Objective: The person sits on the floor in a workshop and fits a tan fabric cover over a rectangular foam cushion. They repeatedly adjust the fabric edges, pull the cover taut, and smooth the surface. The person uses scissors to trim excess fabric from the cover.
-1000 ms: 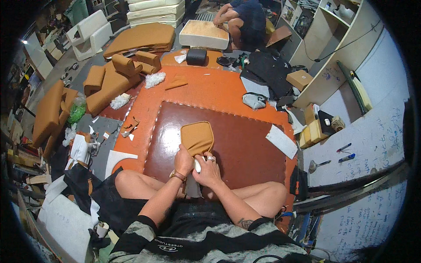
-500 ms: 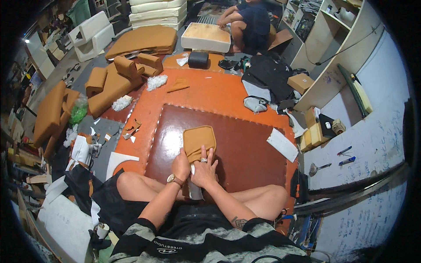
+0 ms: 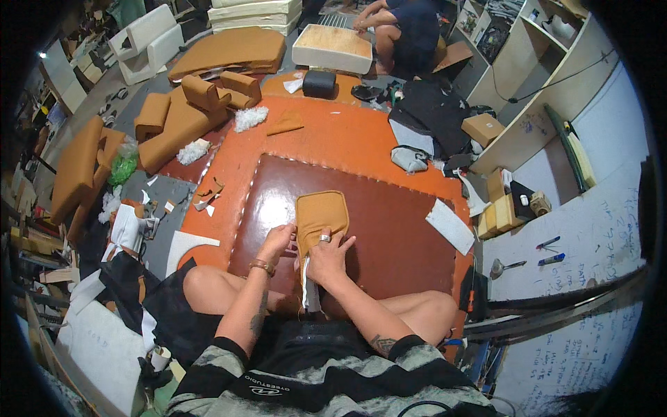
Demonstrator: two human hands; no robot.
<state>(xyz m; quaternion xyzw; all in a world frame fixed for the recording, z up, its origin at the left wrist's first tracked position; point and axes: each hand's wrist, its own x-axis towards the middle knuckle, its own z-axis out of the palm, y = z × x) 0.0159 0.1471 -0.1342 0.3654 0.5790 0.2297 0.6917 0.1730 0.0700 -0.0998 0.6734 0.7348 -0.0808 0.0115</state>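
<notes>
A small tan leatherette cushion cover (image 3: pixel 319 208) with a piped edge lies in front of me on the maroon panel of the mat. A white strip (image 3: pixel 306 281), perhaps a zipper edge, and a grey flap run from its near end toward my lap. My left hand (image 3: pixel 276 242) is at the cover's left edge, its fingers closed in a pinch there. Across the near part of the cover rests my right hand (image 3: pixel 329 258), fingers spread and a ring on one of them. Its thumb is hidden.
The orange and maroon mat (image 3: pixel 347 139) spreads around me. Tan cushion pieces (image 3: pixel 184 128) lie at left. A person (image 3: pixel 410 31) squats by a foam block (image 3: pixel 333 50) at the back. Black fabric (image 3: pixel 431 115) and shelving (image 3: pixel 528 62) stand right. White scraps (image 3: pixel 450 226) lie nearby.
My left hand has shifted slightly left and up, with less of it over the cover. More of the white strip shows. The cover sits a little farther right in view.
</notes>
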